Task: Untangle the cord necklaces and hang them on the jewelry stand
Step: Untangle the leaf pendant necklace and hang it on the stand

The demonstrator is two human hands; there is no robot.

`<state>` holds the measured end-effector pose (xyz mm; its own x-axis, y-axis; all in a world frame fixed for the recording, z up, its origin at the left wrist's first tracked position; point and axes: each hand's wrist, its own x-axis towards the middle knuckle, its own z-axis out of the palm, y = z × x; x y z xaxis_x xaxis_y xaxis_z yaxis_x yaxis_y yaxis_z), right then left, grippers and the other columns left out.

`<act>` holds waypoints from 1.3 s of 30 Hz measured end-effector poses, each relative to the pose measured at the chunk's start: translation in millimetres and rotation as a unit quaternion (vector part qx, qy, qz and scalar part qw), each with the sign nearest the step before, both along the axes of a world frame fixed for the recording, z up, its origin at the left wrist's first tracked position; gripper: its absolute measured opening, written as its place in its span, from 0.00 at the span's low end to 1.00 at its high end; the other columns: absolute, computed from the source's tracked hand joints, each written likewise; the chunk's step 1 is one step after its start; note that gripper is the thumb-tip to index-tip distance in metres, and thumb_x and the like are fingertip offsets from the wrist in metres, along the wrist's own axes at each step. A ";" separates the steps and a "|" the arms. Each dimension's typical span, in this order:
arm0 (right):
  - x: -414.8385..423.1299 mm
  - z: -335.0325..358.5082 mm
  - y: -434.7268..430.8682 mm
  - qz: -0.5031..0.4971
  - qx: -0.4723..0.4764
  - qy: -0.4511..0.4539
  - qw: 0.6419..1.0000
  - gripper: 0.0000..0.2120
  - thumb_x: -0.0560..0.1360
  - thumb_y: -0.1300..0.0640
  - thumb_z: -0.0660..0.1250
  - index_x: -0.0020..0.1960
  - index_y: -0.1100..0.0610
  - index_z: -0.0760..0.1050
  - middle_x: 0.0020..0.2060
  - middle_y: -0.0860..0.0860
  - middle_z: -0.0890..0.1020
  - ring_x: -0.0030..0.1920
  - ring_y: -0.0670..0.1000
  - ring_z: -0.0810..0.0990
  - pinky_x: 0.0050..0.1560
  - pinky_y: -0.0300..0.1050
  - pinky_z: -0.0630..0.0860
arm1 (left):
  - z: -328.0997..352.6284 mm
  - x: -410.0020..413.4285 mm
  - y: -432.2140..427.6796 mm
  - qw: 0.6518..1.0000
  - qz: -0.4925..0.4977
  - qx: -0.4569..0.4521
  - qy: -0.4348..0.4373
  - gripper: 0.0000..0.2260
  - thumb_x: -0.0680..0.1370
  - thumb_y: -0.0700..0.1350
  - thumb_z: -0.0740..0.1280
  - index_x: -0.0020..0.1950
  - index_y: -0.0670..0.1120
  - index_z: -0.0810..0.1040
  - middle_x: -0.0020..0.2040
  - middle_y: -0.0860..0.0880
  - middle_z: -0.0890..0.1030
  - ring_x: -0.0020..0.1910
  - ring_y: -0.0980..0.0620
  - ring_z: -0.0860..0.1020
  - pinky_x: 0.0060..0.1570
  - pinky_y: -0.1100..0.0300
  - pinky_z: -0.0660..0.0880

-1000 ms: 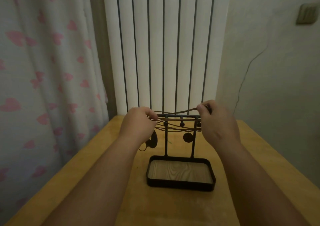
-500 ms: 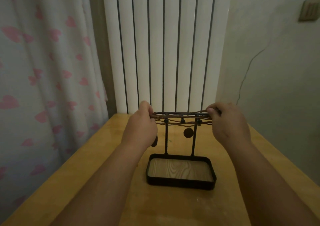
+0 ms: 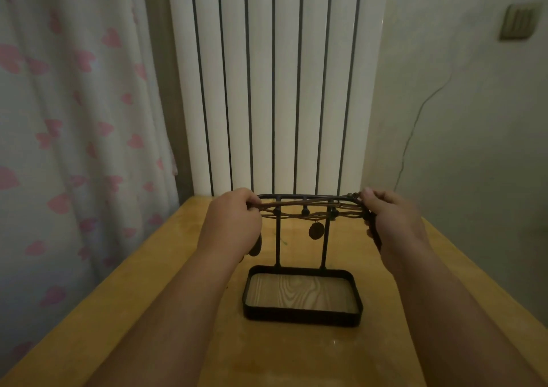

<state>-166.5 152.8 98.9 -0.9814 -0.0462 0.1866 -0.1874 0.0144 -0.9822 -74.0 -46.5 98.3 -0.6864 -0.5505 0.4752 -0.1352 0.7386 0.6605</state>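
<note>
A black metal jewelry stand (image 3: pixel 277 244) rises from a wood-bottomed tray (image 3: pixel 302 315) in the middle of the table. Brown cord necklaces (image 3: pixel 296 207) stretch level with its top bar, crossing one another. My left hand (image 3: pixel 234 223) grips their left end and my right hand (image 3: pixel 391 223) pinches their right end, one hand at each side of the bar. A dark oval pendant (image 3: pixel 315 230) hangs between the two posts. Another dark pendant (image 3: pixel 256 247) dangles below my left hand, partly hidden by it.
The yellow wooden table (image 3: pixel 189 268) runs back to a white ribbed radiator (image 3: pixel 272 90). A curtain with pink hearts (image 3: pixel 74 120) hangs along the left. On the right is a pale wall with a switch plate (image 3: pixel 519 22) and a thin wire (image 3: pixel 415 126).
Both hands have moved apart and slightly up, pulling the cords taut along the stand's top bar. The pendant near my left hand sits more hidden.
</note>
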 end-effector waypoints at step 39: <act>9.7 -44.9 -4.6 -0.062 -0.152 -0.063 0.984 0.12 0.83 0.56 0.57 0.55 0.48 0.78 0.49 0.49 0.83 0.51 0.51 0.82 0.52 0.51 0.80 | -21.3 7.6 6.5 0.977 -0.077 0.164 0.112 0.17 0.83 0.41 0.58 0.71 0.52 0.72 0.72 0.53 0.71 0.71 0.53 0.68 0.62 0.63 0.64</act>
<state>-156.7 148.2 54.0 -0.9922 0.1147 0.0489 -0.0783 -0.2680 -0.9602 -66.4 -40.0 77.0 -0.6713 -0.5973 0.4387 0.1363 0.4823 0.8653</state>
